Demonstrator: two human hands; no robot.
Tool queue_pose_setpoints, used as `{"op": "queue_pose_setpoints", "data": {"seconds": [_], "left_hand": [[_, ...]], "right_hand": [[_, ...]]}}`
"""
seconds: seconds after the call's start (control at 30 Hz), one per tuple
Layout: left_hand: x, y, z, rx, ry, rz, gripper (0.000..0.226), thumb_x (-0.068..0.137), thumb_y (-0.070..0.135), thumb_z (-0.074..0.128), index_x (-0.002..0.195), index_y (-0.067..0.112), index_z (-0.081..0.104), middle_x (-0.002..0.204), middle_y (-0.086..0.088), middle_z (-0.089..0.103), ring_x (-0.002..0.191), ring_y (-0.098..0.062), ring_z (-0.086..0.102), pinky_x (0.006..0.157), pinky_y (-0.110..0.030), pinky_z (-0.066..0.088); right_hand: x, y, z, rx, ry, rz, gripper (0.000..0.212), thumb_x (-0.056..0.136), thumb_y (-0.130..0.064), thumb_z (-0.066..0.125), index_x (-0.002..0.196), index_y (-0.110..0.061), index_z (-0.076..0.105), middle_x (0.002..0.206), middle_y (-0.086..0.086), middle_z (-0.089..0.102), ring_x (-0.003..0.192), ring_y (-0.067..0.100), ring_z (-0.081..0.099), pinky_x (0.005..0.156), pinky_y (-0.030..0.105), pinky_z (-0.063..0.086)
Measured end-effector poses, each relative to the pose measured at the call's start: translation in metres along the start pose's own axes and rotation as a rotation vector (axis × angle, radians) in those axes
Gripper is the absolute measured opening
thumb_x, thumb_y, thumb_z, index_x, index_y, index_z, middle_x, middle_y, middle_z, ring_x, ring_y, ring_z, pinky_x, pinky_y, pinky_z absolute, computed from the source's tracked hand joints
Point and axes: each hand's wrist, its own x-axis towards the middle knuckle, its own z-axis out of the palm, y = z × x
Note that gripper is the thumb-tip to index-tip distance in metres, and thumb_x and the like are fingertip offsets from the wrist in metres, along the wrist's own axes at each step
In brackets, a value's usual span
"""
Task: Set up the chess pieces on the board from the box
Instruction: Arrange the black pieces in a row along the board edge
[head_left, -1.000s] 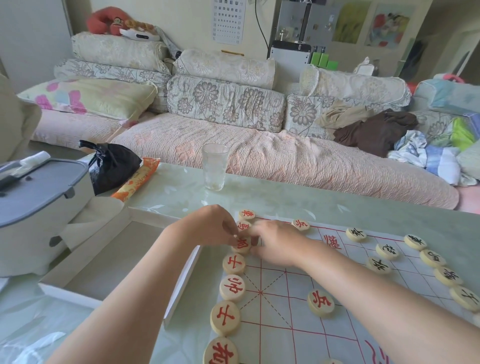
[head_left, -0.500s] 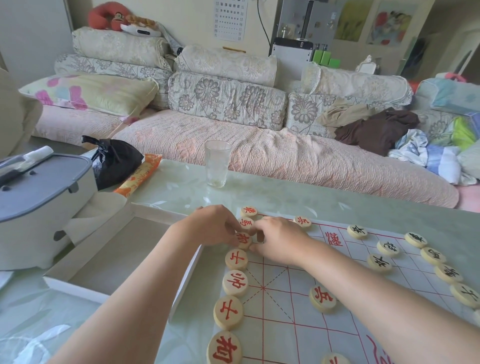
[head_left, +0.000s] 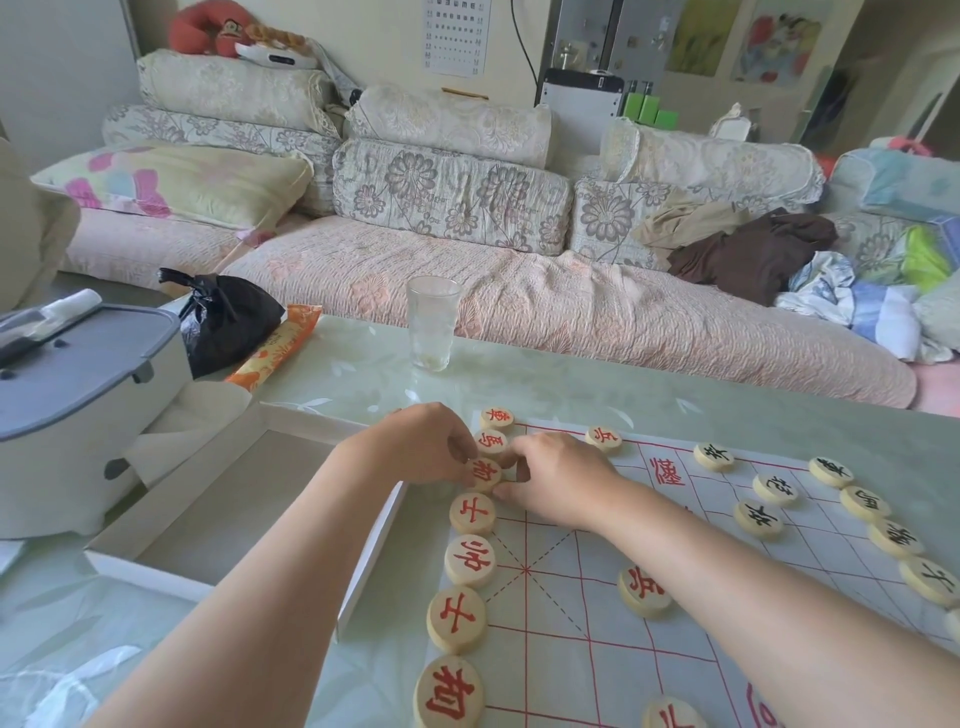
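Note:
A paper chess board (head_left: 613, 613) with red grid lines lies on the table. A column of round wooden pieces with red characters runs down its left edge; several with black characters line the right side. My left hand (head_left: 415, 447) and my right hand (head_left: 556, 483) meet at one red-lettered piece (head_left: 485, 474) in that column, fingertips pinching it from both sides as it sits on the board. Another red piece (head_left: 491, 442) lies just behind it. The shallow white box (head_left: 171, 519) stands open to the left of the board.
A drinking glass (head_left: 432, 322) stands behind the board. A grey-lidded white container (head_left: 78, 415), a black plastic bag (head_left: 228, 317) and an orange packet (head_left: 275, 353) sit at the left. A sofa with cushions and clothes runs along the table's far side.
Both hands stayed together at the same red piece near the top of the left column. The camera view shifted slightly; no piece visibly changed place.

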Motion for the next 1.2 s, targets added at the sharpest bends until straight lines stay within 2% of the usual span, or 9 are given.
{"op": "queue_pose_setpoints", "data": {"seconds": [0.1, 0.3, 0.37, 0.47, 0.63, 0.8, 0.9, 1.0, 1.2], "left_hand": [[-0.004, 0.007, -0.006, 0.011, 0.023, -0.003, 0.036, 0.072, 0.046, 0.076, 0.105, 0.035, 0.067, 0.096, 0.018, 0.067, 0.092, -0.007, 0.062, 0.088, -0.025, 0.049], [-0.018, 0.057, -0.017, 0.016, 0.079, 0.049, 0.03, 0.078, 0.034, 0.074, 0.107, 0.029, 0.068, 0.099, 0.014, 0.067, 0.09, -0.01, 0.062, 0.086, -0.026, 0.05], [-0.025, 0.088, -0.01, 0.005, 0.06, 0.063, 0.027, 0.079, 0.034, 0.073, 0.105, 0.029, 0.067, 0.098, 0.013, 0.068, 0.09, -0.012, 0.063, 0.086, -0.028, 0.05], [-0.036, 0.136, 0.006, 0.011, 0.018, 0.107, 0.026, 0.081, 0.036, 0.071, 0.106, 0.03, 0.067, 0.101, 0.012, 0.068, 0.094, -0.013, 0.062, 0.089, -0.029, 0.05], [-0.064, 0.209, 0.041, 0.005, -0.072, 0.208, 0.022, 0.084, 0.031, 0.069, 0.106, 0.03, 0.068, 0.101, 0.011, 0.069, 0.084, -0.009, 0.06, 0.075, -0.02, 0.044], [-0.089, 0.255, 0.079, 0.003, -0.141, 0.24, 0.022, 0.084, 0.033, 0.068, 0.106, 0.032, 0.067, 0.099, 0.016, 0.067, 0.087, -0.008, 0.062, 0.073, -0.021, 0.048], [-0.104, 0.273, 0.096, 0.04, -0.173, 0.273, 0.024, 0.085, 0.032, 0.068, 0.108, 0.031, 0.065, 0.101, 0.016, 0.065, 0.091, -0.009, 0.062, 0.084, -0.026, 0.051], [-0.12, 0.282, 0.111, 0.031, -0.18, 0.273, 0.031, 0.086, 0.031, 0.067, 0.117, 0.03, 0.061, 0.111, 0.015, 0.062, 0.096, -0.009, 0.062, 0.088, -0.029, 0.051], [-0.139, 0.276, 0.136, 0.036, -0.137, 0.252, 0.048, 0.087, 0.028, 0.067, 0.132, 0.03, 0.051, 0.125, 0.013, 0.057, 0.105, -0.008, 0.057, 0.087, -0.021, 0.045]], "right_hand": [[-0.006, 0.005, -0.009, 0.042, -0.008, 0.021, 0.044, 0.085, -0.057, 0.063, 0.122, -0.034, 0.061, 0.108, -0.01, 0.064, 0.106, 0.016, 0.059, 0.084, 0.033, 0.048], [-0.049, 0.032, -0.044, 0.132, 0.03, 0.066, 0.034, 0.086, -0.047, 0.065, 0.118, -0.036, 0.062, 0.099, -0.016, 0.063, 0.103, 0.011, 0.058, 0.086, 0.029, 0.047], [-0.073, 0.047, -0.055, 0.152, 0.026, 0.092, 0.033, 0.086, -0.046, 0.065, 0.117, -0.036, 0.062, 0.101, -0.016, 0.063, 0.103, 0.012, 0.059, 0.088, 0.03, 0.048], [-0.114, 0.072, -0.072, 0.174, 0.007, 0.112, 0.031, 0.086, -0.048, 0.067, 0.114, -0.036, 0.063, 0.099, -0.015, 0.065, 0.095, 0.011, 0.061, 0.079, 0.027, 0.047], [-0.188, 0.113, -0.095, 0.205, -0.024, 0.169, 0.024, 0.088, -0.036, 0.068, 0.113, -0.033, 0.067, 0.096, -0.014, 0.062, 0.089, 0.008, 0.058, 0.074, 0.022, 0.041], [-0.251, 0.141, -0.09, 0.275, -0.061, 0.222, 0.027, 0.086, -0.037, 0.07, 0.112, -0.036, 0.067, 0.102, -0.015, 0.064, 0.091, 0.005, 0.059, 0.077, 0.02, 0.045], [-0.281, 0.15, -0.081, 0.292, -0.042, 0.25, 0.025, 0.085, -0.037, 0.07, 0.11, -0.036, 0.065, 0.105, -0.016, 0.065, 0.095, 0.007, 0.06, 0.08, 0.021, 0.048], [-0.298, 0.151, -0.074, 0.244, -0.055, 0.276, 0.036, 0.083, -0.042, 0.071, 0.117, -0.035, 0.062, 0.105, -0.017, 0.063, 0.095, 0.006, 0.059, 0.079, 0.022, 0.047], [-0.31, 0.15, -0.065, 0.186, -0.059, 0.319, 0.054, 0.075, -0.057, 0.068, 0.124, -0.036, 0.059, 0.115, -0.016, 0.061, 0.108, 0.01, 0.057, 0.089, 0.031, 0.048]]}}
